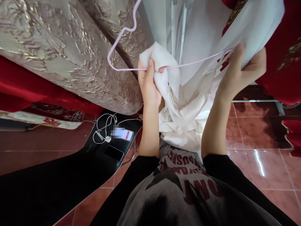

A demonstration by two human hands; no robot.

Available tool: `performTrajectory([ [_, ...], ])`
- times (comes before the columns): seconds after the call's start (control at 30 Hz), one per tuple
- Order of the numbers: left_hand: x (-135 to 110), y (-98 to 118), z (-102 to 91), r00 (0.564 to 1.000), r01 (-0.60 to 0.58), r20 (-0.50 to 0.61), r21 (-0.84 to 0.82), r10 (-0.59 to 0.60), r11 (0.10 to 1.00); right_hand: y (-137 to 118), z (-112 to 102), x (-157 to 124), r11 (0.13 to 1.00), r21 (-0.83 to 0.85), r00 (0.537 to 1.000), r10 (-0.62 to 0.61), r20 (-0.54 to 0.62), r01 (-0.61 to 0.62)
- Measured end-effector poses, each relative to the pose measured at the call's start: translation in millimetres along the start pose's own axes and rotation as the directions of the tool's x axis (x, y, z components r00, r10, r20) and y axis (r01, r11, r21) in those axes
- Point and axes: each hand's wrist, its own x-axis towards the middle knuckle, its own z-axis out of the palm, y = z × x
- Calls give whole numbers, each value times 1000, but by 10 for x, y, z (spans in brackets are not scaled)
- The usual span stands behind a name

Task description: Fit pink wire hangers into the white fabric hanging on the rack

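My left hand (148,83) pinches a fold of a white garment (185,116) together with the lower bar of a pale pink wire hanger (122,34). The hanger's hook rises to the top edge and its bar runs right through the cloth. My right hand (240,70) grips the white garment higher up on the right, fingers closed over the fabric near the hanger's other end. The cloth hangs bunched between my forearms, down to my grey printed shirt (183,188).
A gold-patterned curtain or cover (66,53) fills the upper left, red fabric (284,56) the right. Below left, a black seat (98,157) carries a lit phone (123,134), a second dark phone (114,153) and a white cable (103,128). The floor is glossy red tile (258,147).
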Motion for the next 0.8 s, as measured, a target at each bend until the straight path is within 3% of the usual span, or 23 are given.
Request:
performTrajectory([
  [0.07,0,-19,-10,999,-35,32,-48,37,998,-44,40,50,994,64,994,81,69,-86],
  [0.2,2,-35,-23,991,-76,95,-154,91,985,-108,58,234,970,74,932,198,303,-231],
  [0.37,24,-33,-12,999,-18,39,-54,20,998,-59,-5,428,992,-114,974,70,215,-46],
  [0.53,42,-15,-19,999,-15,30,-32,16,999,-25,15,407,979,-202,953,101,286,-43],
  [0.67,46,21,-36,999,-12,30,-13,13,1000,-133,24,383,994,-1,955,105,277,-109],
  [0.8,75,14,-49,999,-19,47,-52,21,998,-222,32,529,949,246,940,113,321,-198],
])
